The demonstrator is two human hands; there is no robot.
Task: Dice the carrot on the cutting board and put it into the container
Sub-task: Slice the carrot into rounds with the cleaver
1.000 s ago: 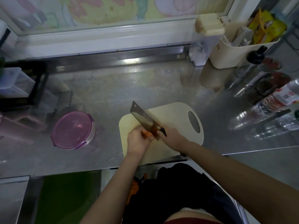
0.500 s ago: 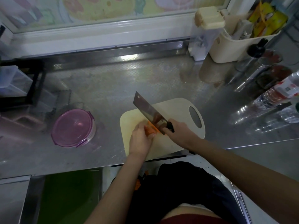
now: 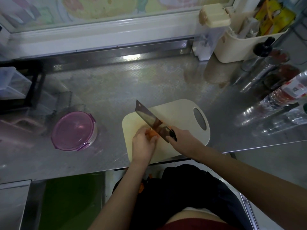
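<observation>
1. Steel counter (image 3: 103, 90) below the window carries the cream cutting board (image 3: 181, 117) at its near edge.
2. Left hand (image 3: 143, 144) curls its fingers over the orange carrot (image 3: 153, 133) and holds it on the board's left half, as it did a second ago.
3. Right hand (image 3: 184, 140) grips the black handle of the cleaver (image 3: 147, 117). The blade crosses the carrot just right of the left fingertips, slightly farther than a second ago.
4. Purple-lidded container (image 3: 74, 131), left of the board, stays closed and unmoved.

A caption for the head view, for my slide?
Left hand steadies carrot on cutting board; right hand grips cleaver.
</observation>
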